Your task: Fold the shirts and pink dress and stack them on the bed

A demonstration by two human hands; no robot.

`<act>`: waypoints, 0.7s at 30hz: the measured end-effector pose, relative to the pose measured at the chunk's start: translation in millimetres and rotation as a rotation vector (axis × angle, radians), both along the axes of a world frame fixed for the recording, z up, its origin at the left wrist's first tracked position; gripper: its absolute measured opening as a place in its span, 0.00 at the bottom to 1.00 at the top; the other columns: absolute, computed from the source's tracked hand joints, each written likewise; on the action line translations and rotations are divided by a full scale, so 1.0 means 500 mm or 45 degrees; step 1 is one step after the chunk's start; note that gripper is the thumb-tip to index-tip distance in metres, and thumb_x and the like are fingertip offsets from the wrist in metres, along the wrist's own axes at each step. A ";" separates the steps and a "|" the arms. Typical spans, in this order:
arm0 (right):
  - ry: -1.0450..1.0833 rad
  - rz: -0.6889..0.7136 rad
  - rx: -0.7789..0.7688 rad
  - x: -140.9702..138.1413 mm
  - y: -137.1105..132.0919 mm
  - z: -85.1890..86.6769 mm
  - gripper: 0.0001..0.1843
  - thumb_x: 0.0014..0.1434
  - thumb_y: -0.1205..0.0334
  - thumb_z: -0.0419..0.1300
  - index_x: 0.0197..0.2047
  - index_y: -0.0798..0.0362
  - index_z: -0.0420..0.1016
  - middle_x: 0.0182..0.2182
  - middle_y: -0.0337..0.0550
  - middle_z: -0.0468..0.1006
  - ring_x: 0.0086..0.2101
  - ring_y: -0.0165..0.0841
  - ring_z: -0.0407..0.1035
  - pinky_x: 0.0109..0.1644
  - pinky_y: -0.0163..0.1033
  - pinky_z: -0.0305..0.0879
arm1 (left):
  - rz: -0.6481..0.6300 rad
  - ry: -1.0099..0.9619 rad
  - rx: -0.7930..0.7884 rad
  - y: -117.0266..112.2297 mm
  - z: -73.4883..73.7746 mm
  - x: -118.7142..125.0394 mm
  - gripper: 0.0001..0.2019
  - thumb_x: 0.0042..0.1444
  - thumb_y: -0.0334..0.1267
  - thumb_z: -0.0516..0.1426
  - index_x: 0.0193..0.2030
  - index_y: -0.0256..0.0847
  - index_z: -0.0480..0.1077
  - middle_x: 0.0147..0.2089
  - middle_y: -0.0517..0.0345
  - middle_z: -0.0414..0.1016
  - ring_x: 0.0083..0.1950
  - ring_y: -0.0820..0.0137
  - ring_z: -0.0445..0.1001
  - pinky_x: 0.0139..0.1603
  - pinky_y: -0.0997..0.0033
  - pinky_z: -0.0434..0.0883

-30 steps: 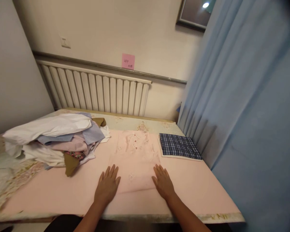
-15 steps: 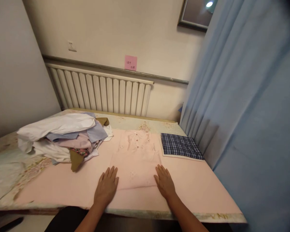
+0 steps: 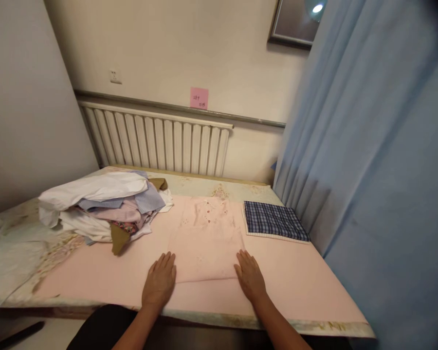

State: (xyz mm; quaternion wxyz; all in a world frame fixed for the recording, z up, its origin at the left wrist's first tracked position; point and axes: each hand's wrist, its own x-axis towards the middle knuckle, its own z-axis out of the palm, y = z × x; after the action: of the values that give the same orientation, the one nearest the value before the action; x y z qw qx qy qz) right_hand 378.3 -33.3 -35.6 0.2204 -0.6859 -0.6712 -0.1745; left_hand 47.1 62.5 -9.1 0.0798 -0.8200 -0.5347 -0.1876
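Observation:
A folded pale pink garment (image 3: 206, 243), with small embroidered flowers and red buttons, lies flat in front of me on a pink cloth (image 3: 295, 287) of nearly the same colour. My left hand (image 3: 159, 279) rests palm down at its near left edge, fingers stretched forward and holding nothing. At the near right edge lies my right hand (image 3: 250, 276), also flat with fingers extended; its fingertips touch the garment's side. To the right of the garment, a folded dark blue checked garment (image 3: 273, 221) sits on a folded white piece.
A loose heap of clothes (image 3: 105, 204) stands left on the floral tablecloth (image 3: 18, 262). Behind the table are a radiator (image 3: 160, 138) and a wall with a pink note (image 3: 199, 98). A blue curtain (image 3: 350, 146) hangs along the right side. A white cable (image 3: 12, 291) crosses the left front edge.
The view has shifted slightly, so most things sit a little further right. My left hand has moved slightly outward from the garment; my right hand stays nearly in place. Both remain flat.

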 end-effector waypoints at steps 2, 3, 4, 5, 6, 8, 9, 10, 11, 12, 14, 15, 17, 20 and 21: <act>-0.016 0.002 0.019 0.000 -0.003 -0.002 0.22 0.67 0.57 0.47 0.60 0.56 0.66 0.60 0.50 0.65 0.61 0.41 0.57 0.64 0.50 0.52 | 0.002 0.009 0.001 0.000 0.000 0.000 0.23 0.62 0.39 0.44 0.60 0.36 0.65 0.62 0.48 0.67 0.65 0.60 0.61 0.62 0.55 0.58; -0.020 0.002 0.025 0.000 -0.004 -0.002 0.22 0.67 0.57 0.47 0.59 0.56 0.67 0.60 0.50 0.66 0.61 0.41 0.57 0.64 0.50 0.52 | 0.003 0.015 0.000 0.001 0.001 0.000 0.23 0.62 0.39 0.44 0.60 0.36 0.65 0.62 0.48 0.67 0.65 0.60 0.61 0.62 0.55 0.58; -0.021 0.003 0.030 -0.001 -0.006 -0.002 0.22 0.67 0.57 0.47 0.59 0.56 0.67 0.60 0.49 0.66 0.61 0.41 0.57 0.64 0.50 0.52 | 0.006 0.020 -0.002 0.001 0.000 0.000 0.23 0.62 0.39 0.44 0.60 0.36 0.66 0.62 0.48 0.67 0.65 0.60 0.61 0.62 0.55 0.58; -0.019 0.004 0.035 -0.001 -0.007 -0.002 0.22 0.67 0.57 0.47 0.59 0.55 0.67 0.60 0.49 0.66 0.61 0.41 0.57 0.64 0.50 0.52 | 0.008 0.022 -0.003 0.001 0.000 0.000 0.23 0.62 0.39 0.44 0.60 0.36 0.66 0.62 0.48 0.67 0.65 0.60 0.61 0.62 0.55 0.58; -0.016 0.004 0.040 -0.002 -0.009 -0.002 0.21 0.67 0.57 0.47 0.59 0.55 0.67 0.60 0.49 0.66 0.61 0.41 0.57 0.64 0.50 0.52 | 0.009 0.018 -0.005 0.001 0.000 0.001 0.23 0.61 0.39 0.44 0.60 0.36 0.66 0.62 0.48 0.67 0.65 0.60 0.61 0.62 0.55 0.59; -0.010 0.007 0.047 -0.002 -0.010 -0.002 0.21 0.67 0.57 0.47 0.59 0.55 0.67 0.60 0.49 0.67 0.61 0.41 0.57 0.64 0.50 0.53 | 0.007 -0.004 -0.009 0.002 -0.001 0.000 0.22 0.61 0.38 0.44 0.60 0.36 0.66 0.62 0.48 0.67 0.65 0.60 0.61 0.62 0.55 0.59; -0.007 0.008 0.048 -0.002 -0.011 -0.002 0.21 0.67 0.58 0.47 0.59 0.55 0.67 0.59 0.49 0.67 0.61 0.41 0.57 0.64 0.50 0.53 | 0.003 -0.019 -0.011 0.002 -0.002 0.000 0.22 0.61 0.38 0.45 0.59 0.36 0.66 0.62 0.48 0.67 0.65 0.60 0.61 0.62 0.55 0.59; -0.006 0.009 0.047 -0.002 -0.011 -0.002 0.21 0.67 0.58 0.47 0.59 0.55 0.67 0.59 0.49 0.67 0.61 0.41 0.58 0.64 0.50 0.53 | -0.002 -0.036 -0.010 0.003 -0.002 0.000 0.22 0.61 0.38 0.45 0.59 0.36 0.66 0.62 0.47 0.67 0.65 0.60 0.61 0.62 0.55 0.59; -0.005 0.009 0.044 -0.002 -0.011 -0.001 0.21 0.67 0.58 0.47 0.59 0.55 0.67 0.59 0.49 0.67 0.61 0.41 0.58 0.64 0.50 0.53 | -0.009 -0.053 -0.006 0.003 -0.003 0.000 0.22 0.61 0.39 0.45 0.59 0.37 0.66 0.62 0.47 0.67 0.65 0.60 0.61 0.62 0.54 0.58; -0.007 0.009 0.039 -0.002 -0.011 -0.001 0.21 0.67 0.58 0.47 0.59 0.55 0.67 0.59 0.49 0.67 0.60 0.41 0.58 0.64 0.50 0.53 | -0.014 -0.068 0.001 0.003 -0.004 -0.001 0.22 0.61 0.39 0.45 0.59 0.37 0.66 0.62 0.47 0.67 0.65 0.60 0.61 0.62 0.54 0.58; -0.013 0.008 0.023 -0.002 -0.010 0.002 0.21 0.67 0.58 0.48 0.59 0.56 0.67 0.59 0.49 0.67 0.60 0.42 0.58 0.63 0.51 0.54 | -0.021 -0.078 0.021 0.004 -0.006 -0.002 0.22 0.61 0.39 0.46 0.59 0.38 0.66 0.62 0.47 0.68 0.65 0.60 0.61 0.62 0.54 0.59; -0.016 0.005 0.013 -0.002 -0.010 0.003 0.21 0.67 0.59 0.48 0.59 0.56 0.67 0.59 0.49 0.67 0.60 0.42 0.58 0.63 0.51 0.54 | -0.023 -0.070 0.031 0.005 -0.008 -0.003 0.22 0.61 0.39 0.46 0.59 0.38 0.66 0.62 0.47 0.68 0.65 0.59 0.61 0.62 0.53 0.59; -0.018 0.002 0.000 -0.002 -0.010 0.005 0.21 0.66 0.59 0.48 0.59 0.56 0.66 0.60 0.49 0.66 0.60 0.42 0.58 0.63 0.51 0.54 | -0.026 -0.038 0.054 0.008 -0.014 -0.004 0.22 0.61 0.39 0.46 0.59 0.37 0.66 0.62 0.46 0.67 0.65 0.59 0.61 0.62 0.53 0.59; -0.011 -0.001 0.001 -0.002 -0.010 0.004 0.21 0.66 0.59 0.48 0.59 0.56 0.66 0.59 0.49 0.67 0.61 0.42 0.58 0.64 0.52 0.54 | -0.039 0.006 0.087 0.012 -0.023 -0.006 0.23 0.61 0.39 0.46 0.60 0.37 0.66 0.62 0.47 0.67 0.64 0.58 0.62 0.62 0.53 0.59; -0.007 0.003 0.003 -0.002 -0.010 0.004 0.21 0.66 0.59 0.48 0.59 0.56 0.66 0.59 0.49 0.67 0.61 0.42 0.57 0.64 0.52 0.54 | -0.040 0.010 0.095 0.013 -0.025 -0.006 0.23 0.61 0.40 0.46 0.60 0.37 0.66 0.62 0.47 0.67 0.64 0.58 0.62 0.62 0.53 0.58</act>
State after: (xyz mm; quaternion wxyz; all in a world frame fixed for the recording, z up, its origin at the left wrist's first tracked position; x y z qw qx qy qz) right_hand 377.2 -38.1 -33.7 0.2197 -0.6844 -0.6724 -0.1769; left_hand 44.1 69.2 -21.8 0.1094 -0.8256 -0.5140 -0.2054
